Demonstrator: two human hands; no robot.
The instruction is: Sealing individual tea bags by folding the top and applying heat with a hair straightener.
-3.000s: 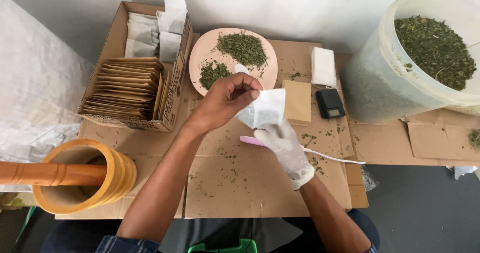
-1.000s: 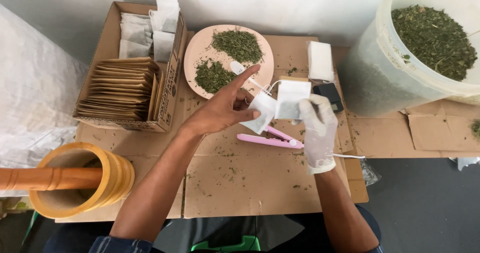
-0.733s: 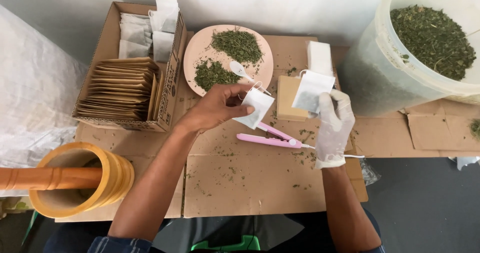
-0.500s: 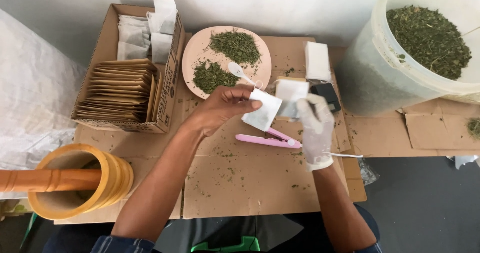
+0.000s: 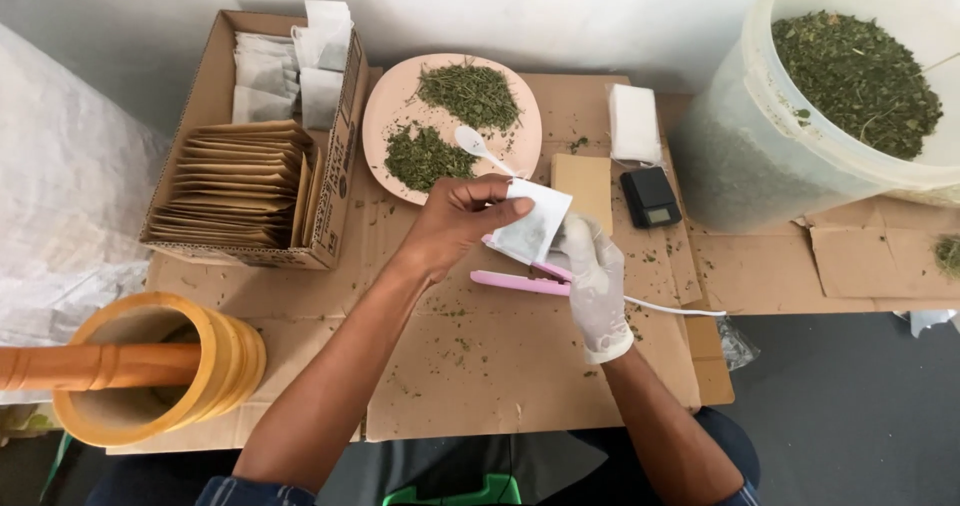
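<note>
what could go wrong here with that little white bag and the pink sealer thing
1. The left hand pinches only the top edge of the white sachet, so a tilt may spill herb onto the cardboard, where crumbs already lie.
2. The gloved right hand sits right at the pink sealer; fingers could get caught or burned if it is hot.
3. The white cord trails past the forearm and might snag.

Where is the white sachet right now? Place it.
In the head view, the sachet sits mid-frame, pinched between the bare left hand and the gloved right hand, just above the pink sealer and below the plate of herbs.
</note>
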